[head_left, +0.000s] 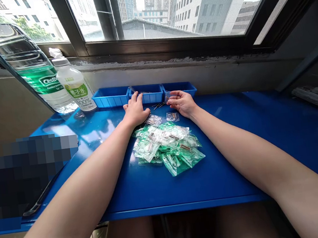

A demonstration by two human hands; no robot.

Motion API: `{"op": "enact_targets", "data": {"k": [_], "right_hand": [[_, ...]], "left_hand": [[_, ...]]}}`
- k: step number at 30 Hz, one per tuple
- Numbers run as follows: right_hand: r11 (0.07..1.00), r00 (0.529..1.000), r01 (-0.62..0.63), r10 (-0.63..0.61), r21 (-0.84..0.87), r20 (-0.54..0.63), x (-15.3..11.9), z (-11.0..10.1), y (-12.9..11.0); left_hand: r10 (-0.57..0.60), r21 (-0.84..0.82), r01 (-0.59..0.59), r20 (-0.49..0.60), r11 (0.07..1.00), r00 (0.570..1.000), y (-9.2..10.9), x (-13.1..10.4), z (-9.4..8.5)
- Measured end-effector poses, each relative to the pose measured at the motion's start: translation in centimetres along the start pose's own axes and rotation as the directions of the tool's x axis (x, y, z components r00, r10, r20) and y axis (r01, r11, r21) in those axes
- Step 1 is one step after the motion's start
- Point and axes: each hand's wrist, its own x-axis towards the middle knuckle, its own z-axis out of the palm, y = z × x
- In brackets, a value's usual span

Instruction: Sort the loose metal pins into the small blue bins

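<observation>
My left hand (135, 111) is low over the table with its fingers apart, in front of the middle blue bin (152, 98); its thumb is close to a small clear bag of metal parts (153, 120). My right hand (184, 103) pinches a small clear plastic bag (168, 96) before the right blue bin (187, 88). Several thin dark pins (159, 105) lie loose between the hands. Another small clear bag with copper-coloured pins (172, 116) is flat on the table below my right hand. Nearer me spreads a pile of green and clear bags (167, 143) with small metal parts.
A left blue bin (111, 97) completes the row by the wall. At the back left stand a white drink bottle (75, 85) and a large water bottle (37, 68). A blurred dark object (24, 178) covers the left of the blue table (235, 125).
</observation>
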Motion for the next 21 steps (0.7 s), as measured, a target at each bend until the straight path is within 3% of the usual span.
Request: {"op": "enact_targets", "data": {"k": [8, 12, 15, 18, 21], "right_hand": [[0.984, 0.996, 0.061, -0.050, -0.166, 0.071, -0.1, 0.5, 0.2], [0.958, 0.989, 0.122, -0.094, -0.260, 0.115, 0.1, 0.6, 0.6], [0.940, 0.983, 0.153, -0.114, -0.304, 0.143, 0.2, 0.7, 0.7], [0.947, 0.985, 0.138, -0.100, -0.289, 0.141, 0.1, 0.7, 0.7], [0.959, 0.987, 0.106, -0.070, -0.262, 0.143, 0.1, 0.7, 0.6]], "left_hand": [[-0.007, -0.018, 0.006, -0.026, 1.000, 1.000, 0.1, -0.1, -0.1], [-0.036, -0.111, 0.017, -0.171, 0.994, 0.985, 0.6, -0.4, -0.8], [0.062, -0.267, -0.115, -0.197, 0.957, 0.978, 0.8, -0.7, -1.3], [0.232, -0.411, -0.250, -0.096, 0.877, 0.968, 0.8, -1.0, -1.4], [0.324, -0.481, -0.299, -0.033, 0.824, 0.946, 0.6, -1.0, -1.3]]}}
